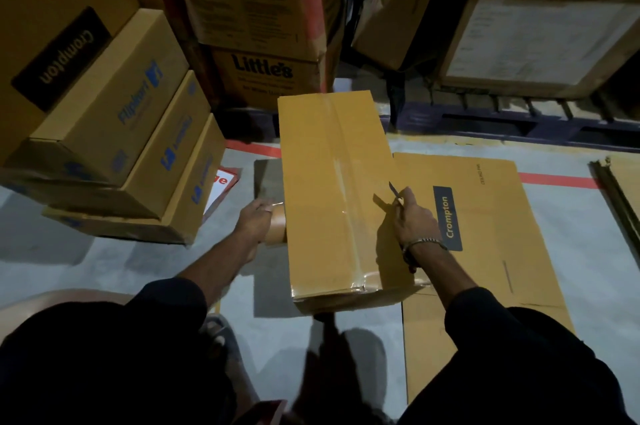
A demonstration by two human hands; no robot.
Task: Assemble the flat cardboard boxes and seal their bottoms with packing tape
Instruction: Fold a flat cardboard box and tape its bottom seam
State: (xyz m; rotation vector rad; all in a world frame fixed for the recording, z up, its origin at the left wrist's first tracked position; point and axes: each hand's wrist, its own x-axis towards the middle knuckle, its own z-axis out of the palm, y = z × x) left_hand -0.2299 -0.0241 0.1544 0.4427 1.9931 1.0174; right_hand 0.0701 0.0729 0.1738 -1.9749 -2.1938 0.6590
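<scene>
An assembled brown cardboard box stands on the floor in front of me, its upper face closed with a strip of clear tape along the centre seam and over the near edge. My left hand grips a brown roll of packing tape against the box's left side. My right hand pinches a small blade at the box's right edge, its tip pointing away from me. A flat Crompton box lies on the floor under and right of the standing box.
Stacked Flipkart and Crompton cartons lean at the left. Little's cartons and a large labelled carton on a dark pallet fill the back. More flat cardboard lies at the right edge. Red floor lines cross the grey floor.
</scene>
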